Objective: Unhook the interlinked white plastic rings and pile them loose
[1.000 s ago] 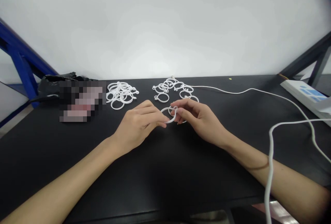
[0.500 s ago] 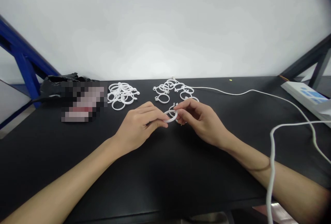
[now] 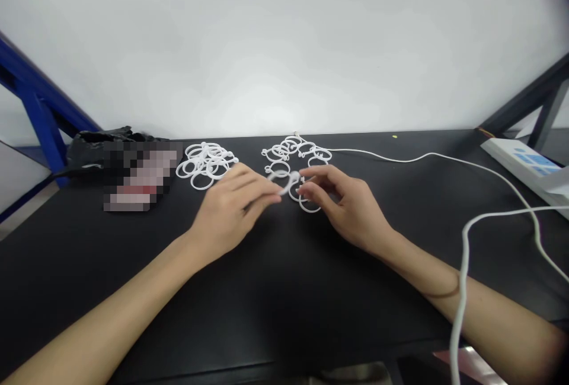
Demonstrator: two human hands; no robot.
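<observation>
Between the thumb and fingers of my left hand (image 3: 235, 207) is a white curtain ring (image 3: 284, 187), blurred by motion and held tilted above the table. A small knob shows on the ring's far right side. My right hand (image 3: 342, 201) is just right of it, thumb and index finger apart, with nothing gripped between them. Below and behind the right fingertips lie more white rings (image 3: 310, 212), partly hidden by that hand. Behind both hands, several like rings (image 3: 280, 162) lie in a loose loop on the black table.
A heap of white rings (image 3: 202, 188) lies left of the loop. Further left are a crumpled black plastic bag (image 3: 89, 150) and a pixelated patch. A white cable (image 3: 464, 242) crosses over my right forearm. At the right edge sits a white box (image 3: 511, 156) with blue markings.
My right fingers have come off the ring and parted. My left hand has shifted slightly up and left with the ring, which now shows its knob.
</observation>
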